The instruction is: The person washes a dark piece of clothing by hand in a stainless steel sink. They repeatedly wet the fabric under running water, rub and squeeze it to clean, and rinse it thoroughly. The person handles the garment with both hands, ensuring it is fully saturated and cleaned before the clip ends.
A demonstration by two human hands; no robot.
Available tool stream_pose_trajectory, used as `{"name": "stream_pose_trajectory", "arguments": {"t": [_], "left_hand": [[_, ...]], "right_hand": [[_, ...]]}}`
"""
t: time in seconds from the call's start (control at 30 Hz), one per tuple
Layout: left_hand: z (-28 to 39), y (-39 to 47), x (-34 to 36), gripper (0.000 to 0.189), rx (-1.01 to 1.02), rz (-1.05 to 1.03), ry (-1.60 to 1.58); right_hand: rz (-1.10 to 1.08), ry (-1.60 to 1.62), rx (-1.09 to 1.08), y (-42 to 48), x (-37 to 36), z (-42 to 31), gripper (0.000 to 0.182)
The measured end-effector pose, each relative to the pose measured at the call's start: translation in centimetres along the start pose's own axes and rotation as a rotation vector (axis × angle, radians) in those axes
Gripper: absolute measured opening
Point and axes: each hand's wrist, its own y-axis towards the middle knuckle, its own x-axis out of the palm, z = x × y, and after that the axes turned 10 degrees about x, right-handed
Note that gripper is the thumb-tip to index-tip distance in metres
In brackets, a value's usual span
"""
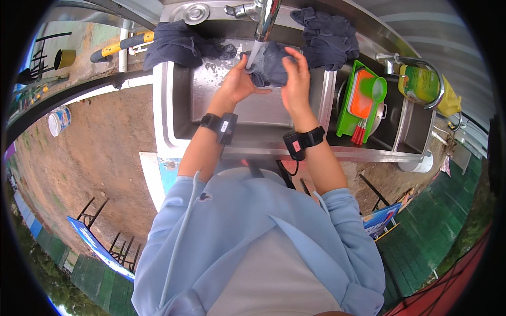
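A wet dark grey-blue cloth, with some suds on it, is held loosely between my two hands in the metal sink basin. My left hand cups its left side, the thumb up and one finger stretched beneath. At the right side, the spread fingers of my right hand rest against the fabric; the contact is partly hidden. Water runs from the chrome faucet onto the cloth's left part. Each wrist wears a black strapped device.
Dark cloth drapes over the basin's left rim; another dark cloth pile lies at the back right. A green tray, an orange board, a green cup and red-handled utensils occupy the right basin. A yellow-green bottle stands beyond.
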Motion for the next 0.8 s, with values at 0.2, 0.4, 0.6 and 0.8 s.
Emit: {"name": "stream_pose_trajectory", "arguments": {"t": [0.2,0.4,0.6,0.8], "left_hand": [[-0.2,0.6,2.4,0.051,0.069,0.282,-0.211],[-2.5,2.4,-3.9,0.046,0.161,0.194,-0.192],[-3.6,1.8,-8.3,0.026,0.358,0.008,0.453],[-2.4,0.5,-3.1,0.038,0.27,0.251,0.317]], "right_hand": [[-0.234,-1.191,-0.444,-0.8,1.0,4.0,0.028],[-0.196,-1.006,-0.483,0.4,3.5,6.1,0.018],[-0.133,-1.098,-0.503,0.9,4.0,6.4,0.018],[-0.04,-1.075,-0.522,2.4,3.1,6.7,0.023]]}}
